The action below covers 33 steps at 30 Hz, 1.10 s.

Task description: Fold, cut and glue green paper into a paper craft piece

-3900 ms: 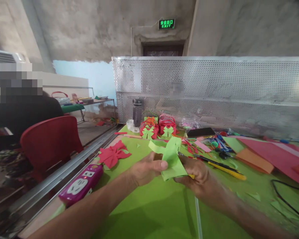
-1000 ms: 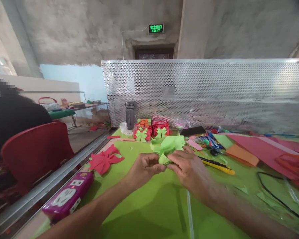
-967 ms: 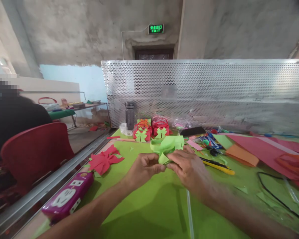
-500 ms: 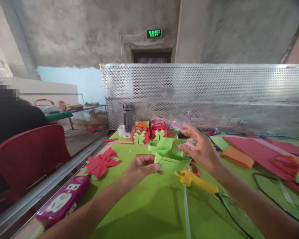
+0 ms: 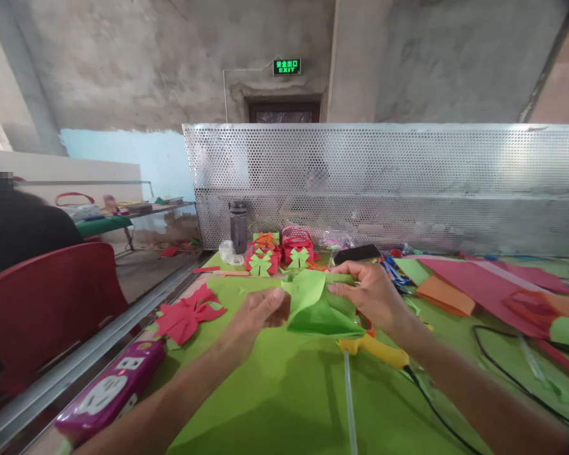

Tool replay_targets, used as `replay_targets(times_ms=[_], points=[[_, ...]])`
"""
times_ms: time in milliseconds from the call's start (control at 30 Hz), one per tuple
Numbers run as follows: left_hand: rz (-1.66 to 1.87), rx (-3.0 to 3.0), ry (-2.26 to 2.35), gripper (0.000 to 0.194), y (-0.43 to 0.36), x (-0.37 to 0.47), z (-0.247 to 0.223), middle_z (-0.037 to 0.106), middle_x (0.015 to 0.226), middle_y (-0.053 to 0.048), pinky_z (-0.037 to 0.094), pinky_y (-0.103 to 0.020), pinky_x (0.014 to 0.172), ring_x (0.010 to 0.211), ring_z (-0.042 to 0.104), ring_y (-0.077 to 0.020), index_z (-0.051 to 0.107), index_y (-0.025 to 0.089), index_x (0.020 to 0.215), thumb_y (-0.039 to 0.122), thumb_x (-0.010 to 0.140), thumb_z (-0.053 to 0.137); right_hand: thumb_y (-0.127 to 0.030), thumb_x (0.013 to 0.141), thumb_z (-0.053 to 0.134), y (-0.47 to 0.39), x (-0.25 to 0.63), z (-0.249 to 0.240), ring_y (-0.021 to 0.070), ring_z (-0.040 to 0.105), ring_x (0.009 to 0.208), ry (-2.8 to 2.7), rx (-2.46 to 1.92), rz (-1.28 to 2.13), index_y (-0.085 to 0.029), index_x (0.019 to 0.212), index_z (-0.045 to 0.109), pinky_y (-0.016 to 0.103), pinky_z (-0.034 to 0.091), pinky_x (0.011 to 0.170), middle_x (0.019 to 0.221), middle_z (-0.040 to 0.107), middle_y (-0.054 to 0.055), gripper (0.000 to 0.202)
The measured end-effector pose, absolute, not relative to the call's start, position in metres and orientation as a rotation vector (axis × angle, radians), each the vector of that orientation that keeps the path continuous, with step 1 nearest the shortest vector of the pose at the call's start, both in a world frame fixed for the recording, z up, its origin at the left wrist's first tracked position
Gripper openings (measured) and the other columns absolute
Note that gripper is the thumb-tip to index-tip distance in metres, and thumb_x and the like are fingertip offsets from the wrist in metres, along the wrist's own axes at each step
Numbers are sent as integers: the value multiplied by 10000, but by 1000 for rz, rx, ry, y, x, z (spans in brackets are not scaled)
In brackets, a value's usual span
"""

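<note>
Between my hands is a light green felt piece (image 5: 310, 294), folded into a small bag-like shape, its darker underside facing me. My left hand (image 5: 263, 309) is closed at its left edge, thumb pressed on the fingers. On the upper right, my right hand (image 5: 372, 291) pinches the felt between thumb and fingers. Just below lies a yellow glue gun (image 5: 384, 352) with a clear glue stick (image 5: 348, 395) in it, its nozzle partly hidden by the felt. Orange-handled scissors (image 5: 370, 327) show only in part behind the felt and my right hand.
A purple power strip (image 5: 111, 395) and red felt petals (image 5: 189, 314) lie left. Behind stand small red felt bags (image 5: 296, 243) with green bows, a bottle (image 5: 238, 227) and a dark phone (image 5: 357, 253). Felt sheets (image 5: 474, 284) and a black cord (image 5: 497, 373) spread right. A person sits in a red chair (image 5: 57, 303).
My right hand has gone from spread fingers to pinching the felt. The felt has tipped, showing its underside, and my left hand has turned thumb-up. The view has shifted slightly.
</note>
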<state>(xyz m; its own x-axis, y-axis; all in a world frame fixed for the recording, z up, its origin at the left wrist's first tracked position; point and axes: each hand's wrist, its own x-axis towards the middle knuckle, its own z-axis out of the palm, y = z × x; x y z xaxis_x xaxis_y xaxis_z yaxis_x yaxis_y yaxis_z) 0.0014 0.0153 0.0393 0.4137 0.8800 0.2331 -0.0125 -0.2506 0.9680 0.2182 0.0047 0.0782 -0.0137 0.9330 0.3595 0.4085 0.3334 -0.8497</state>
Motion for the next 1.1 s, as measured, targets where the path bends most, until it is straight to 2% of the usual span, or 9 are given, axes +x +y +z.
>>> replay_targets(times_ms=[167,333,433,533,700,833,933,1000,1100], points=[[1355,1758,1093,305,15,-3,55,637,873,-63,455,-295,684,789,579,-184,602,142,881,421,756,611,-236,708,617,-3,212,77,182,601,692,-1819,-1278,387,-168,752,663,314,445,663,760,685,25,94],[1139,2085,1092,294,7,0,64,625,1091,-51,391,-338,887,1018,543,-215,627,195,986,290,709,658,-236,692,663,-9,204,73,223,608,800,-1937,-1343,198,-197,775,677,426,366,875,789,695,23,93],[960,2153,1087,98,4,3,64,642,821,-6,417,-269,718,783,573,-165,636,175,783,251,723,626,-231,699,657,-8,203,69,213,607,795,-1965,-1296,245,-198,751,663,390,396,837,748,686,9,62],[856,2195,1105,239,3,3,61,420,521,62,317,-216,514,510,416,-89,489,161,543,232,761,555,-238,709,653,-7,203,67,196,600,743,-2003,-1290,266,-196,720,645,375,412,793,722,678,-4,44],[856,2314,1134,255,1,7,55,390,524,58,278,-215,503,519,381,-86,455,157,517,208,743,560,-268,741,648,-10,200,68,153,594,679,-2208,-1260,131,-217,722,655,462,283,927,748,688,-22,55],[999,2300,1100,62,-5,11,54,588,700,4,381,-250,636,677,527,-143,620,175,704,224,735,597,-232,761,636,-15,197,68,108,532,562,-2310,-1266,95,-200,640,631,391,338,839,615,633,-50,126],[1455,2095,1131,254,-3,8,59,607,997,-41,391,-314,834,955,536,-197,593,205,954,274,715,648,-227,773,616,-15,198,69,111,492,544,-2257,-1327,77,-191,616,627,322,367,706,570,600,-44,162],[1635,1892,1183,285,1,4,62,592,968,-47,414,-317,794,912,543,-191,555,194,947,324,714,655,-227,762,622,-13,200,71,122,485,567,-2187,-1350,83,-190,642,644,282,356,625,576,593,-34,128],[1478,1652,1177,270,8,0,60,588,745,-22,425,-283,628,680,540,-155,566,167,796,421,725,625,-228,751,626,-9,205,75,115,456,556,-2105,-1342,117,-178,641,638,248,334,560,562,555,-36,122]])
